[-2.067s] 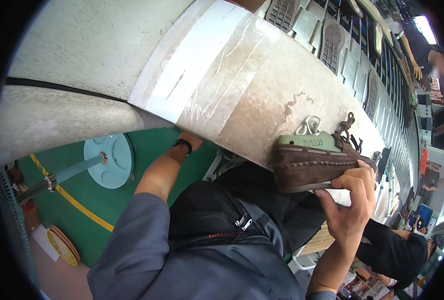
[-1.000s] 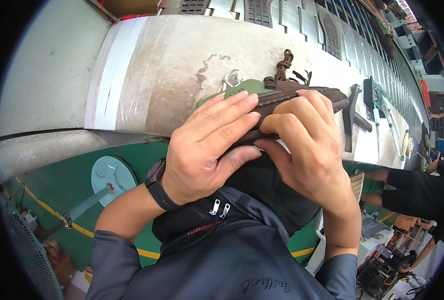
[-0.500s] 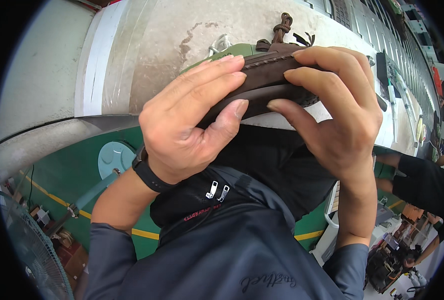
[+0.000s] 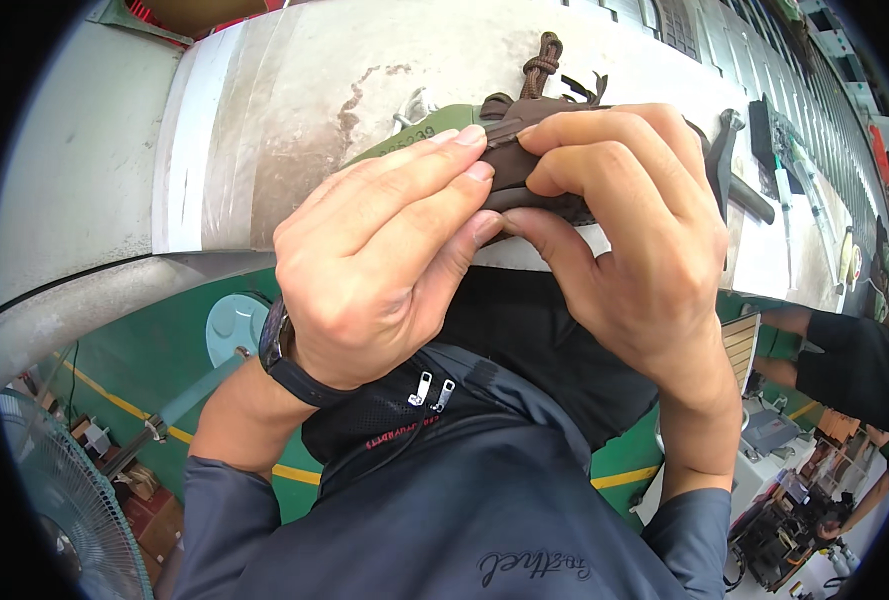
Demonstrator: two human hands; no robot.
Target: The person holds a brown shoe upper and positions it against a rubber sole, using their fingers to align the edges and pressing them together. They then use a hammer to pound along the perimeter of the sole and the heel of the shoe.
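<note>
A dark brown leather shoe upper (image 4: 509,165) sits over a green shoe last (image 4: 454,122) above the near edge of the workbench. Knotted brown laces (image 4: 541,66) rise from its far side. My left hand (image 4: 364,265) wraps the left part, fingertips on top and thumb beneath. From the right, my right hand (image 4: 644,215) pinches the leather between bent fingers and thumb. Both thumb tips nearly meet at the lower edge of the shoe. My palms and fingers hide much of it.
On the pale workbench (image 4: 294,110), a dark metal tool resembling a hammer (image 4: 728,150) lies right of my right hand. Slim tools (image 4: 786,185) lie farther right. A fan (image 4: 64,500) stands at lower left, beside a round light-blue stool seat (image 4: 236,328). Another person (image 4: 849,355) is at the right.
My right hand has shifted left along the shoe, bringing the two thumbs close together. The shoe and last sit slightly farther left in view, and more of the dark tool shows.
</note>
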